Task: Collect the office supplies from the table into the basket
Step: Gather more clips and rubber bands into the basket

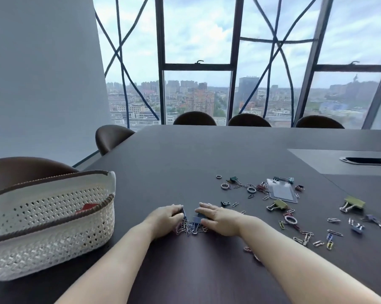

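Observation:
A small heap of paper clips and blue binder clips (191, 226) lies on the dark table (185, 163) right in front of me. My left hand (166, 217) and my right hand (218, 218) press in on the heap from either side, fingers curled around it. The white woven basket (53, 233) with a brown rim stands at the table's left edge, something red showing inside. More supplies are scattered to the right: a clear badge holder (282, 190), olive binder clips (279, 205), rings and several loose clips (242, 186).
Brown chairs (110, 137) stand along the table's left and far sides. A grey inset panel with a cable slot (367, 160) sits at the far right of the table. Large windows lie behind.

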Demonstrator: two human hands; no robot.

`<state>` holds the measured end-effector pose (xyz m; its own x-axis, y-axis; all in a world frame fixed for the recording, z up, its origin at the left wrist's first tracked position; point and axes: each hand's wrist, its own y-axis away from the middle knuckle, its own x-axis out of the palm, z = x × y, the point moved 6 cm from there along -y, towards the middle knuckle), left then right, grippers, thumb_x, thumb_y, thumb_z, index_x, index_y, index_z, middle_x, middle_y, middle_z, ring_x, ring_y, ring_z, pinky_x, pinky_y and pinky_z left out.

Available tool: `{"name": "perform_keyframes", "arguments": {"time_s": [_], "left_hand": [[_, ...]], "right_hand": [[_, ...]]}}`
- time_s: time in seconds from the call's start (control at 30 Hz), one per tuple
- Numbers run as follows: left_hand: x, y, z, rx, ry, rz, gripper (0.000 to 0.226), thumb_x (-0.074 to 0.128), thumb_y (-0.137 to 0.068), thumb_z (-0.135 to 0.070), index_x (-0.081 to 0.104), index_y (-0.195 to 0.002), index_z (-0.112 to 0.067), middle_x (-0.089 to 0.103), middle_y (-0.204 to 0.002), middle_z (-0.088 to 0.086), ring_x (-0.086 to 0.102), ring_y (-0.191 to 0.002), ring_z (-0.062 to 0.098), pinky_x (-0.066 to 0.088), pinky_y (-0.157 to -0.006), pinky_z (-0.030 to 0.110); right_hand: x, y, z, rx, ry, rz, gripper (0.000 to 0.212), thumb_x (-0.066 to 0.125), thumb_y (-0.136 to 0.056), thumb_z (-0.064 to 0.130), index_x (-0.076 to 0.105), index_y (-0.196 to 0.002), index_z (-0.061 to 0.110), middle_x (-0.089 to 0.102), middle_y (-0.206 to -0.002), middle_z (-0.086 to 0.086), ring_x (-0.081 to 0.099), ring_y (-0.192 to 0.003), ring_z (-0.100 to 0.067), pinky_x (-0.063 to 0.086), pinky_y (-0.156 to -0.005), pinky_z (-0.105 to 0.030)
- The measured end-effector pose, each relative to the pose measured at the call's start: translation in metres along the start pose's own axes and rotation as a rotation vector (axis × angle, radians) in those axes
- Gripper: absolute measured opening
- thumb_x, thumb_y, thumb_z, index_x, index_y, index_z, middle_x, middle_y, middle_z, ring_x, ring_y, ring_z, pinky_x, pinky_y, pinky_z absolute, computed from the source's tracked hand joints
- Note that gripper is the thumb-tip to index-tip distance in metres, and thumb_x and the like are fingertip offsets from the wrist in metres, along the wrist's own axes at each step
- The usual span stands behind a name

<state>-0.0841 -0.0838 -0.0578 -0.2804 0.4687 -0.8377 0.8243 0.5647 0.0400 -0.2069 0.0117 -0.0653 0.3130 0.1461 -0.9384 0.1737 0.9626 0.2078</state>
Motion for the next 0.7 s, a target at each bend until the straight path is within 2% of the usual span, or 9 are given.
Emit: {"name": "perform_keyframes", "arguments": {"time_s": [0.1,0.17,0.23,0.3,0.37,0.4,0.47,0.63,0.7], "left_hand": [[0.003,0.022,-0.007,0.056,-0.041,0.047,0.053,0.049,-0.092,-0.039,0.037,-0.141,-0.023,0.041,-0.146,-0.006,0.038,-0.134,0.009,0.028,-0.112,0.026],[0.003,0.03,-0.005,0.083,-0.192,0.052,0.073,0.048,-0.084,-0.06,0.026,-0.145,-0.026,0.027,-0.153,-0.008,0.024,-0.141,0.008,0.02,-0.116,0.028],[0.005,0.038,-0.001,0.098,-0.371,0.029,0.107,0.022,-0.058,-0.091,0.014,-0.147,-0.032,0.012,-0.157,-0.011,0.004,-0.145,0.008,0.006,-0.118,0.041],[0.011,0.042,0.007,0.076,-0.418,0.017,0.124,-0.002,-0.037,-0.096,0.006,-0.146,-0.038,0.004,-0.157,-0.012,-0.007,-0.145,0.01,-0.001,-0.115,0.053],[0.017,0.042,0.01,0.038,-0.351,0.038,0.119,0.003,-0.04,-0.097,0.003,-0.146,-0.041,0.002,-0.157,-0.013,-0.006,-0.145,0.011,0.001,-0.114,0.056],[0.02,0.041,0.008,0.03,-0.337,0.048,0.109,0.014,-0.052,-0.094,0.003,-0.146,-0.041,0.003,-0.157,-0.013,-0.004,-0.145,0.01,0.002,-0.113,0.057],[0.027,0.034,-0.003,0.048,-0.363,0.053,0.084,0.034,-0.077,-0.077,0.004,-0.146,-0.04,0.003,-0.157,-0.013,-0.003,-0.145,0.01,0.003,-0.113,0.058],[0.038,0.008,-0.021,0.119,-0.356,0.027,0.07,0.039,-0.085,-0.065,0.012,-0.145,-0.041,0.008,-0.157,-0.01,0.001,-0.146,0.011,0.006,-0.116,0.05],[0.036,0.001,-0.021,0.127,-0.353,-0.012,0.063,0.038,-0.088,-0.061,0.02,-0.144,-0.041,0.015,-0.156,-0.01,0.008,-0.145,0.012,0.009,-0.117,0.046]], "right_hand": [[-0.003,0.03,-0.003,0.03,-0.008,-0.097,0.052,0.033,-0.097,0.042,0.019,-0.145,0.033,0.005,-0.158,0.009,0.003,-0.145,-0.009,0.005,-0.119,-0.034],[-0.007,0.05,-0.011,0.099,0.015,-0.236,0.052,0.034,-0.096,0.042,0.02,-0.145,0.035,0.005,-0.158,0.009,0.002,-0.146,-0.012,0.002,-0.118,-0.04],[-0.008,0.07,-0.024,0.208,0.028,-0.339,0.056,0.036,-0.092,0.05,0.02,-0.144,0.035,0.007,-0.158,0.008,0.002,-0.146,-0.017,0.001,-0.117,-0.047],[0.0,0.087,-0.038,0.338,0.019,-0.332,0.071,0.037,-0.084,0.065,0.014,-0.145,0.037,0.005,-0.158,0.006,-0.003,-0.146,-0.024,-0.002,-0.114,-0.055],[0.015,0.097,-0.047,0.449,0.002,-0.254,0.088,0.035,-0.073,0.08,0.004,-0.145,0.039,-0.003,-0.158,0.004,-0.008,-0.145,-0.03,-0.004,-0.112,-0.059],[0.021,0.099,-0.049,0.479,0.005,-0.221,0.094,0.033,-0.069,0.084,0.0,-0.145,0.04,-0.006,-0.158,0.004,-0.01,-0.145,-0.031,-0.004,-0.112,-0.06],[0.027,0.096,-0.049,0.487,0.014,-0.204,0.096,0.031,-0.067,0.086,-0.003,-0.145,0.041,-0.007,-0.158,0.003,-0.009,-0.145,-0.031,-0.004,-0.113,-0.06],[0.019,0.069,-0.041,0.414,0.002,-0.234,0.097,0.035,-0.066,0.086,-0.001,-0.144,0.043,-0.006,-0.158,0.006,-0.01,-0.145,-0.026,-0.007,-0.112,-0.058],[0.016,0.056,-0.037,0.365,-0.011,-0.243,0.096,0.038,-0.065,0.085,-0.001,-0.143,0.046,-0.007,-0.158,0.008,-0.012,-0.145,-0.024,-0.008,-0.112,-0.058]]}}
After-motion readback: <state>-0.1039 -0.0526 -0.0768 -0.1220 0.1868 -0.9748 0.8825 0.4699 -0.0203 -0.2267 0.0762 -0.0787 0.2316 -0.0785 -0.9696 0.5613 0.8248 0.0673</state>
